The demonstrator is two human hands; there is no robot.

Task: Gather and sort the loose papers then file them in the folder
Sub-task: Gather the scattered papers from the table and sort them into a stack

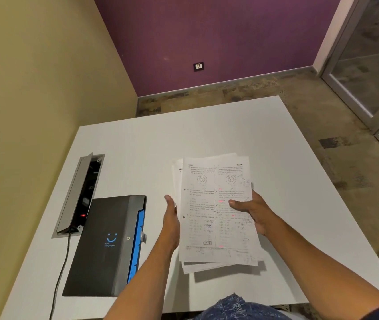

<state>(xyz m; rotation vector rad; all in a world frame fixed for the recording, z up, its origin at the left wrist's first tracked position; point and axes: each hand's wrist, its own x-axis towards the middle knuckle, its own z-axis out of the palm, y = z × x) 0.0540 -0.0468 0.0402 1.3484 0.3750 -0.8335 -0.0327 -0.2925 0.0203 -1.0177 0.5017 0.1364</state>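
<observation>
White worktop is filling most of the view, sitting in a room corner against a yellow wall and facing a purple one.

Black expanding file folder is lying closed near the worktop's left front edge. Blue accordion pockets are showing along its right side, and a blue smiley logo is facing up on the cover.

Recessed cable box is sitting just behind and left of the folder, with its grey lid propped open. A black cable is running from it toward the front edge.

Stack of printed papers is being held up at centre, right of the folder, casting a shadow on the worktop below. Sheets are unevenly aligned; edges are fanning out at the top left and bottom. The top sheet is showing two columns of text, circle diagrams and pink highlighter marks.

Right hand is gripping the stack's right edge, thumb pressing on the top sheet, fingers hidden underneath.

Left hand is resting flat against the stack's left edge, fingers straight and relaxed, not curling round it.
</observation>
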